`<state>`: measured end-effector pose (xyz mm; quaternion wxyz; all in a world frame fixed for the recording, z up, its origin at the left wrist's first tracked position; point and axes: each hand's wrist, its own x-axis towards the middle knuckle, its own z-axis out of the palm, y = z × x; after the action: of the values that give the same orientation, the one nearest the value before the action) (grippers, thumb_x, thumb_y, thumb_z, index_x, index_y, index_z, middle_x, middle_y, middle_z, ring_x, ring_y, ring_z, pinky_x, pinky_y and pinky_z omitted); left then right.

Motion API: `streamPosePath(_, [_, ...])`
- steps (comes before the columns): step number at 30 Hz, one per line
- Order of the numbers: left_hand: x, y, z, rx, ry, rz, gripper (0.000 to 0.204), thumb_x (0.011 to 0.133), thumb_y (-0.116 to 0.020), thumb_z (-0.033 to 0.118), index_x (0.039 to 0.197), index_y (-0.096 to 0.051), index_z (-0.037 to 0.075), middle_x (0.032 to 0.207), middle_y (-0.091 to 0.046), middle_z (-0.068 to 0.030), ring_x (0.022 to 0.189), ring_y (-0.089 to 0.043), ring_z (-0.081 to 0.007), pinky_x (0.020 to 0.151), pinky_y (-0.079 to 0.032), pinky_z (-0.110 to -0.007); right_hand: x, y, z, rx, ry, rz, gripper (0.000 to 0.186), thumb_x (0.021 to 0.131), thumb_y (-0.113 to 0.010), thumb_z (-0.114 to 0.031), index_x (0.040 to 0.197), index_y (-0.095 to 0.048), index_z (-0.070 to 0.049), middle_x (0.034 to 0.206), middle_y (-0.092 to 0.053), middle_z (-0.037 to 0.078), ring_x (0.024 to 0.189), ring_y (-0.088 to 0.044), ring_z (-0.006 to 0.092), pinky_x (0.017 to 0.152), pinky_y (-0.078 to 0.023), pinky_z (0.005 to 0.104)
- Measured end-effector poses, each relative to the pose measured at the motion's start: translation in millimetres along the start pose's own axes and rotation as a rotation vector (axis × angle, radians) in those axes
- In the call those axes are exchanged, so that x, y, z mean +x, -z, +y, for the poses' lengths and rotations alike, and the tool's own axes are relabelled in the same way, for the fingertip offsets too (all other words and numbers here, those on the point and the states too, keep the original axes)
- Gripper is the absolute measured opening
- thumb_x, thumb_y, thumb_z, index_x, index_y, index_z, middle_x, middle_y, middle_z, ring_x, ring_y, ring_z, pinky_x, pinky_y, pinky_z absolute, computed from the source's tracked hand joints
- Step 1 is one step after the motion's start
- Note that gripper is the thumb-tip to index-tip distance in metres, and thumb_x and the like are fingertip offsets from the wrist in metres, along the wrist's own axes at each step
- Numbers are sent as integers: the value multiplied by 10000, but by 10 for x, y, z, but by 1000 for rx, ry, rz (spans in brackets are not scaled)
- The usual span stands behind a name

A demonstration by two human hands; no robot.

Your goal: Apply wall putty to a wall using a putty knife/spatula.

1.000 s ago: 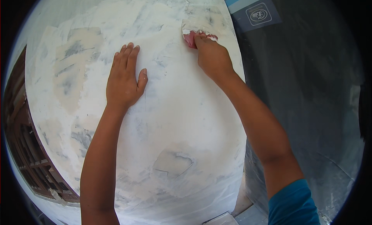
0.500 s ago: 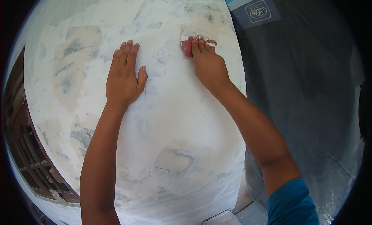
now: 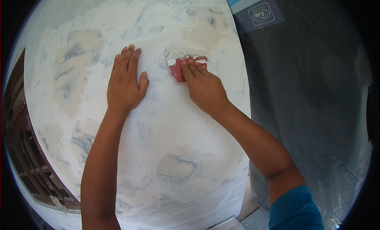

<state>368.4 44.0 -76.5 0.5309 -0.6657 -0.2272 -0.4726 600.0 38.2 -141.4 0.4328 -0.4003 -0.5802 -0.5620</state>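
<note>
A broad curved surface [image 3: 174, 123], white with grey and beige filler patches, spreads under both my hands. My left hand [image 3: 126, 81] lies flat on it, fingers stretched upward and thumb apart, holding nothing. To its right, my right hand [image 3: 206, 87] grips a red putty scraper [image 3: 177, 73] with its fingers pressed on the scraper's face. The wide pale blade touches the surface, and white filler clings along it. My right thumb is hidden beneath the hand. Above the scraper shows a smoothed beige patch [image 3: 206, 34].
Brown wooden latticework [image 3: 33, 151] stands along the left edge. On the right hangs a dark grey sheet [image 3: 304, 99], with a blue printed panel [image 3: 253, 8] at its top. A pale flat piece [image 3: 227, 223] lies at the bottom, right of centre.
My right hand has drawn the scraper down and to the left across the surface, uncovering the beige patch above it. My left hand has stayed nearly in place.
</note>
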Motion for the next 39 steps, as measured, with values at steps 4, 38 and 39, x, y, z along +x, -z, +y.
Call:
streamPosePath(4, [-61,36,-62,20,16,-7,561,871,-502,157,1416,-435,47,1470,-446,-166,1395,-385,-345,1180,-279,-459,-57,522,-71,242,-23,-76,430,871,-562,-25,1297,-604,-63,1175,-682,150,1033,-681,277,853,-561,350])
streamPosePath(38, [12,0,25,-14,-8,21,558,849,-505,129,1398,-450,50,1463,-451,-166,1384,-397,-341,1176,-288,-459,850,479,944,33,-371,76,344,893,-513,-85,1200,-668,-55,794,-696,174,704,-680,331,656,-552,412])
streamPosePath(39, [13,1,33,-23,-14,24,559,846,-505,129,1397,-451,50,1462,-452,-166,1384,-397,-341,1176,-288,-458,845,351,1026,2,-365,33,360,898,-508,-82,1228,-646,-39,850,-709,173,745,-690,328,667,-558,418])
